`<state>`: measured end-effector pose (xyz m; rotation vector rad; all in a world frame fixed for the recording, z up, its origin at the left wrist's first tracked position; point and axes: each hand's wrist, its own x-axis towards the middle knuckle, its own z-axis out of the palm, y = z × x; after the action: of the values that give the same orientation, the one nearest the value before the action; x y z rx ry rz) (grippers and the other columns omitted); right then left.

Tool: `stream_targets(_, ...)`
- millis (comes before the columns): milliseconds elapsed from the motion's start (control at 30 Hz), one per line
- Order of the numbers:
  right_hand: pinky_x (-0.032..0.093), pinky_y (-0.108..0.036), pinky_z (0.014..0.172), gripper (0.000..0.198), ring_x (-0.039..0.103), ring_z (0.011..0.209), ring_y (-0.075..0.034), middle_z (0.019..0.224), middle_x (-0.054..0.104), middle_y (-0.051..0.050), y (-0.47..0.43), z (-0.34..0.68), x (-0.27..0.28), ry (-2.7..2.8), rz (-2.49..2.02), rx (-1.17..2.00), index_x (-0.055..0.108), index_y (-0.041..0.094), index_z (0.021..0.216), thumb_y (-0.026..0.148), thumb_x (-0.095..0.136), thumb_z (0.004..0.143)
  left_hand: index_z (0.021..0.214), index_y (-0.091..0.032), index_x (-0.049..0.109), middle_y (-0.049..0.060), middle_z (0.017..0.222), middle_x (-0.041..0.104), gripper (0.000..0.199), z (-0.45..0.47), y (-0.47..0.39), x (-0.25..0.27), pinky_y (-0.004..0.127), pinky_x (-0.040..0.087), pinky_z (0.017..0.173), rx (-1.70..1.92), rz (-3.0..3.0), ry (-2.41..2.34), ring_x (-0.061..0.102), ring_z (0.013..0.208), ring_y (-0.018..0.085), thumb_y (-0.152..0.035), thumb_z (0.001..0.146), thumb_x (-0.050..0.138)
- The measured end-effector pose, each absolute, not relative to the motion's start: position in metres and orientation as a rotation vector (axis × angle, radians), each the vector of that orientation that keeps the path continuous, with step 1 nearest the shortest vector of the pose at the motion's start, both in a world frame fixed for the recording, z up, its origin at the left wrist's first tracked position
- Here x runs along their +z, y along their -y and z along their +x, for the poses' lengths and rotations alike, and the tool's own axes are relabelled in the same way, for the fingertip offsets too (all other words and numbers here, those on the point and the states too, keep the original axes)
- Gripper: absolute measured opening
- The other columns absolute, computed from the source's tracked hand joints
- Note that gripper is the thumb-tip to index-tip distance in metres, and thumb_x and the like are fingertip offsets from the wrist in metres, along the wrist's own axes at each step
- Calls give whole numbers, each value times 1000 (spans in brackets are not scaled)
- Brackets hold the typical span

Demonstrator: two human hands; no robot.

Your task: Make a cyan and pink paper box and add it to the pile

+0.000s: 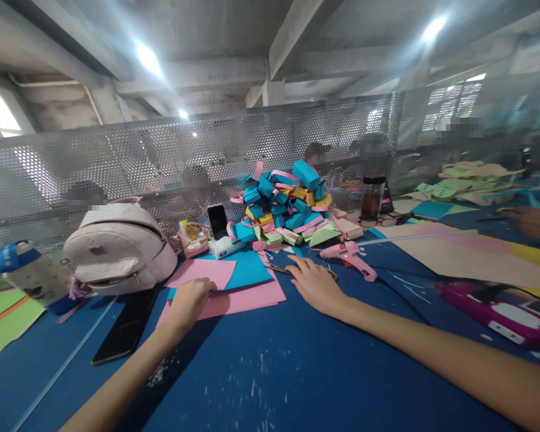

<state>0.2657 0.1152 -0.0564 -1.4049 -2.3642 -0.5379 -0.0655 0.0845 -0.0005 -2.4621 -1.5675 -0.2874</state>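
My left hand (191, 305) is closed at the left edge of several stacked sheets, its fingertips partly hidden. A blue sheet (247, 271) and a pink sheet (243, 298) show beside it, with another pink sheet (202, 271) on top. Over a pair of scissors (276, 268) rests my right hand (315, 285), fingers stretched out and apart. Part of the scissors' yellow handle shows beyond the hand. Just right of that hand lies a pink glue gun (351, 258), its cord trailing off to the right.
Folded paper strips (283, 204) are heaped against the perforated metal screen (162, 162). A white backpack (117, 249), a bottle (36, 279) and a black phone (125, 327) sit at left. On the right are a magenta device (499, 312), large card sheets (459, 255) and another person's hand (535, 223).
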Motion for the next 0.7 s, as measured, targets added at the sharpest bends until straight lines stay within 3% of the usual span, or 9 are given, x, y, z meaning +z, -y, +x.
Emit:
stream_targets(367, 52, -43, 76, 31, 49, 118, -35, 141, 46, -16, -114, 265, -56, 2352, -1406, -526, 58, 16, 120, 19, 39, 96, 89, -20, 74, 7, 91, 76, 26, -60, -78, 9, 31, 44, 78, -205, -2376, 1617, 67, 89, 26, -14, 85, 49)
stream_targets(567, 47, -49, 83, 31, 43, 123, -38, 141, 45, -19, -112, 263, -53, 2343, -1323, -505, 58, 12, 120, 14, 40, 94, 90, -19, 73, 8, 92, 74, 27, -58, -79, 12, 32, 43, 78, -172, -2382, 1617, 67, 88, 26, -13, 86, 48)
stream_targets(700, 44, -45, 87, 28, 49, 116, -32, 127, 58, -14, -109, 263, -46, 2398, -1178, -446, 60, 16, 115, 13, 44, 93, 86, -19, 73, 8, 90, 73, 25, -58, -80, 10, 31, 43, 77, -135, -2421, 1592, 66, 86, 24, -12, 85, 49)
